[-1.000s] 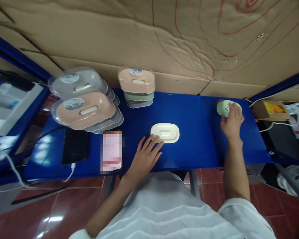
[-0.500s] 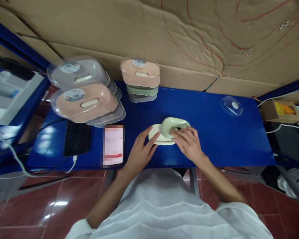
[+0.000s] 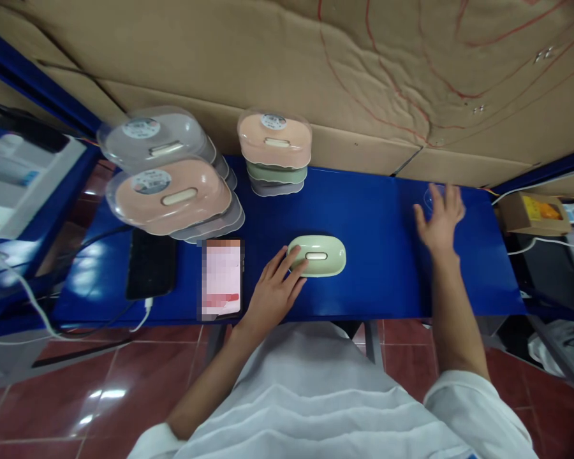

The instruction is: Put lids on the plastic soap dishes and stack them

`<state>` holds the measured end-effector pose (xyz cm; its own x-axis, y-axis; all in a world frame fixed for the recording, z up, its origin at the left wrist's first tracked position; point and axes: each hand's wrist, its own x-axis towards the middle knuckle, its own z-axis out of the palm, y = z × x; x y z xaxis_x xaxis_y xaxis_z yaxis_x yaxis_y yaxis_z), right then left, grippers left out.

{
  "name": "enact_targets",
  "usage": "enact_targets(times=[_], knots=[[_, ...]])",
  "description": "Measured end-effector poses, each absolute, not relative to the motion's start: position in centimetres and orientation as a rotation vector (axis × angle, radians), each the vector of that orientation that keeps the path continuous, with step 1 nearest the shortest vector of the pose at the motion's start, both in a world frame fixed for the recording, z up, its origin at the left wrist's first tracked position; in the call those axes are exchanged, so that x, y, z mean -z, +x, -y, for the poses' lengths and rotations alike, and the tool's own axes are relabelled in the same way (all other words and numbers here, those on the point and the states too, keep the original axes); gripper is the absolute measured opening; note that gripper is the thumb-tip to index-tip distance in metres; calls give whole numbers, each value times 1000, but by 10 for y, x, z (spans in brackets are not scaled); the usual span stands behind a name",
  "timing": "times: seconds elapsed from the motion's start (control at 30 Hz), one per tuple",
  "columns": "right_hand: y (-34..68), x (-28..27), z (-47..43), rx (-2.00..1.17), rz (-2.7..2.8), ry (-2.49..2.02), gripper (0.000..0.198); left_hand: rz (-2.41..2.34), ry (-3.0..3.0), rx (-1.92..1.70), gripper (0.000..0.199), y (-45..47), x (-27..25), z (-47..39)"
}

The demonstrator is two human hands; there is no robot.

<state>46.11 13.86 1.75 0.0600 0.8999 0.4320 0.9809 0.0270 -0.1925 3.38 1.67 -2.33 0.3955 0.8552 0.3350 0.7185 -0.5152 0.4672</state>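
A light green oval soap dish (image 3: 332,258) lies on the blue table in front of me, with a pale oblong bar showing in its middle slot. My left hand (image 3: 278,282) rests its outstretched fingers on the dish's left end. Far to the right, my right hand (image 3: 439,223) is spread over the clear plastic lid (image 3: 428,199), which its fingers mostly hide. Whether those fingers touch the lid I cannot tell.
Stacks of lidded dishes, a near-left stack (image 3: 172,197) and a back stack (image 3: 275,143), stand on the table (image 3: 363,210). A black phone (image 3: 150,264) and a lit phone (image 3: 222,277) lie at left. A cardboard box (image 3: 530,213) sits beyond the right edge.
The green dish, tilted in my right hand before, now sits flat over the cream base. My right hand has let go and moved right to the clear lid. My left hand stays beside the dish.
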Motion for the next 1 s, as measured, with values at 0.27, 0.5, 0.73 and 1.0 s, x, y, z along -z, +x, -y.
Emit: enact_targets(times=[0.27,0.5,0.73,1.0], knots=[[472,7,-135,40,1940,-1921,59,-1414,2088,-908,46,33,24,-17],[287,-5,-51,-348,2198,-1376,54,-1408,1908,-983,87,31,27,-21],[251,1,-26,-105,2436,-1339,63,-1387,1916,-977,82,30,29,-20],[250,11,-14,58,2478,-1409,77,-1389,1913,-982,81,29,35,-17]])
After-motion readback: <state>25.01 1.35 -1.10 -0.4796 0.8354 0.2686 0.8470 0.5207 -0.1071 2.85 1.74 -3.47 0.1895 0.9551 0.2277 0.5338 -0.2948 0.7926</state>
